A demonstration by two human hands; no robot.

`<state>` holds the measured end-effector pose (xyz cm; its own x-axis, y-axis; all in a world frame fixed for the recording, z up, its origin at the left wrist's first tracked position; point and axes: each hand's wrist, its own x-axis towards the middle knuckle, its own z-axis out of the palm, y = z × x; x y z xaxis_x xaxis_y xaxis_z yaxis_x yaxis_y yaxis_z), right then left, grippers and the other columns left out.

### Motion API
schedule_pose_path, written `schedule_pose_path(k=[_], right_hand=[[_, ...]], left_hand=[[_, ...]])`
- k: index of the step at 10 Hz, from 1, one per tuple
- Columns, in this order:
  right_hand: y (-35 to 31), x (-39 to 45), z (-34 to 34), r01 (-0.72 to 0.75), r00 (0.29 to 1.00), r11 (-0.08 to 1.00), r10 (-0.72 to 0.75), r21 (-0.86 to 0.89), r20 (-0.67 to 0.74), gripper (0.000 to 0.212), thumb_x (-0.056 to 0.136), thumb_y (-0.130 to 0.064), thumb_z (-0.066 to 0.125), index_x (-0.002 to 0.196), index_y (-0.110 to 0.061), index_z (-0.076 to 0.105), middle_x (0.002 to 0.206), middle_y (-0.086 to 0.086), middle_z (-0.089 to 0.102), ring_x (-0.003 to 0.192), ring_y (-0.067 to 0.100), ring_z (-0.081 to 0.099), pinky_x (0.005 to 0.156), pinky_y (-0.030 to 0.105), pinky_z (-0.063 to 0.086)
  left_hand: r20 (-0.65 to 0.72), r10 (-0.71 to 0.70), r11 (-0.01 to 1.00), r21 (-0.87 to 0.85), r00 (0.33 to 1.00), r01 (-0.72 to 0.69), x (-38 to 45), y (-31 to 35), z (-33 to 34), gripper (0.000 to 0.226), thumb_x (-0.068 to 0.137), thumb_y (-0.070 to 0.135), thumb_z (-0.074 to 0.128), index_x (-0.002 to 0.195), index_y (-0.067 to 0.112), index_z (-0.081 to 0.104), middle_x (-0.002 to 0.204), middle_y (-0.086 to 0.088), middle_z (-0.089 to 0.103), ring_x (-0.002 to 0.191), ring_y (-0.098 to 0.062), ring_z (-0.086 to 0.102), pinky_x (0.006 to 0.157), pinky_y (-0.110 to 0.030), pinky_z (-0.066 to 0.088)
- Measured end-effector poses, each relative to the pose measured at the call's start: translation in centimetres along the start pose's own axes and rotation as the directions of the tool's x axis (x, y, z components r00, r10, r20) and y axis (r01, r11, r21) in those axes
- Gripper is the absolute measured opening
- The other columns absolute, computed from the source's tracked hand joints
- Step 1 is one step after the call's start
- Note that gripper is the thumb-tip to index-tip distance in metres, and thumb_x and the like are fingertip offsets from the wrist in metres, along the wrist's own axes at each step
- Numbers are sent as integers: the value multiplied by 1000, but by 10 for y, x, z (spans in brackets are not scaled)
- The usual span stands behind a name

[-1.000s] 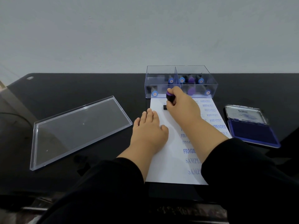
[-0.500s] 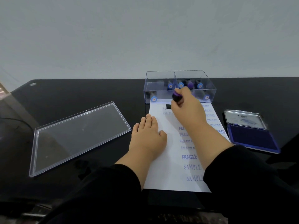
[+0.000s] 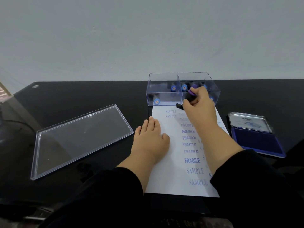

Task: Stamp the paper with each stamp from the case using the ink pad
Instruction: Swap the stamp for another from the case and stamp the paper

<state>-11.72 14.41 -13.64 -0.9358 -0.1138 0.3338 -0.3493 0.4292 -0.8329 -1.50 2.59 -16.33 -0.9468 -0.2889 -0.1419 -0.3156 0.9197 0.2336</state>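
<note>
A white paper (image 3: 171,163) lies on the black table, printed with blue SAMPLE, FRAGILE and FAX OUT marks. My left hand (image 3: 150,139) rests flat on its left edge. My right hand (image 3: 198,106) grips a black stamp with a purple cap (image 3: 189,97), tilted and lifted just above the paper's top edge. Behind it stands the clear stamp case (image 3: 164,94) with several blue-capped and purple-capped stamps inside. The open blue ink pad (image 3: 256,140) sits to the right of the paper.
The case's clear lid (image 3: 79,139) lies upturned on the table to the left of the paper. A pale wall rises behind the table's far edge. My black sleeves fill the bottom of the view.
My right hand has lifted the stamp off the paper's top left and moved it right toward the case; two SAMPLE marks now show there. My left hand stays in place.
</note>
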Motion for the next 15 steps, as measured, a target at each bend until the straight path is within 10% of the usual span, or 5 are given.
schedule_pose_path(k=[15], right_hand=[[4, -52, -93, -14, 1000, 967, 9, -255, -20, 31, 92, -19, 55, 122, -25, 47, 75, -11, 55, 70, 9, 54, 68, 34, 49]], left_hand=[[-43, 28, 999, -16, 999, -29, -3, -3, 0, 61, 100, 33, 19, 152, 9, -2, 160, -6, -7, 147, -19, -5, 119, -36, -1]])
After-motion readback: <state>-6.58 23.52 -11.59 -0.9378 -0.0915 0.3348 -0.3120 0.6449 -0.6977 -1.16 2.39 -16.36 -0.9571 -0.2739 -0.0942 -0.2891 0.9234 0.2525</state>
